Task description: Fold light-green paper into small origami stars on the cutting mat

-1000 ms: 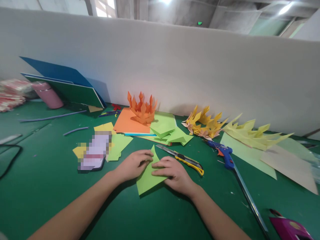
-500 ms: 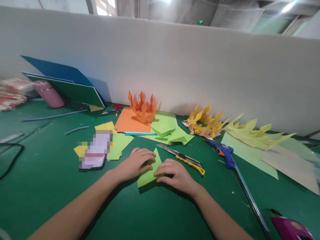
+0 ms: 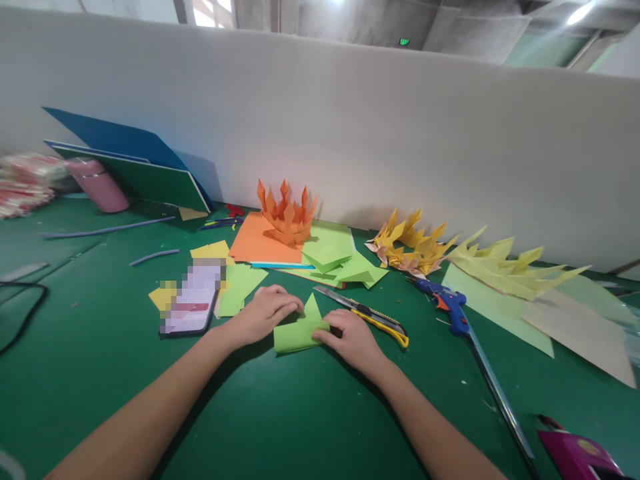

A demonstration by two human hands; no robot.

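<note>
A piece of light green paper (image 3: 296, 339) lies on the table between my hands. Its lower edge is folded up and over in a rounded bend, and a pointed tip sticks up behind the fold. My right hand (image 3: 353, 339) pinches the paper's right end, thumb in front. At the upper left edge of the paper, my left hand (image 3: 267, 313) has its fingers curled together against it; the fingertips are partly hidden. Just behind my right hand lies a yellow and black utility knife (image 3: 380, 320) with its blade out.
Left of my hands, a phone (image 3: 193, 300) lies on yellow and green paper pieces. Behind are an orange paper crown (image 3: 287, 223) on stacked sheets, a yellow crown (image 3: 413, 243) and a pale yellow-green one (image 3: 515, 267). A blue glue gun (image 3: 450, 307) with a long glue stick lies right.
The green paper's lower part has been folded upward and over. My left hand has shifted slightly up and left, while my right hand has moved a little up with the fold.
</note>
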